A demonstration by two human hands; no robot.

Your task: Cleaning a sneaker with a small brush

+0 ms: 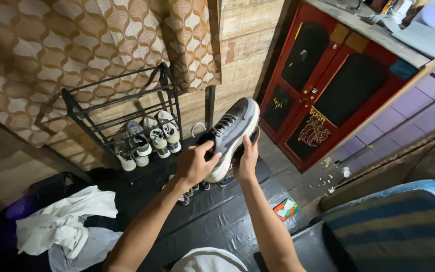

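I stood in a small room with wooden plank walls and a brown patterned curtain point(76, 45) hanging on the left. The floor point(217, 221) under me was covered with a dark, shiny sheet. On the right was a red cabinet point(328, 95) with two dark door panels, and a striped blue cushion point(399, 226) lay in the lower right corner.

My left hand point(195, 163) was closed around the heel of one grey sneaker point(232, 133), fingers curled over its collar. My right hand point(247, 158) was pressed against the sole from below, fingers wrapped on the edge. So both hands were clamped on the sneaker, which I held up in the air in front of the black metal shoe rack point(122, 111).

On the lower shelf of the rack I counted about five light-coloured shoes point(149, 138). Some more shoes lay on the floor behind my hands, partly hidden, so I could not count them. One heap of white clothes point(64, 221) lay at the left, and one small colourful packet point(285, 208) on the floor.
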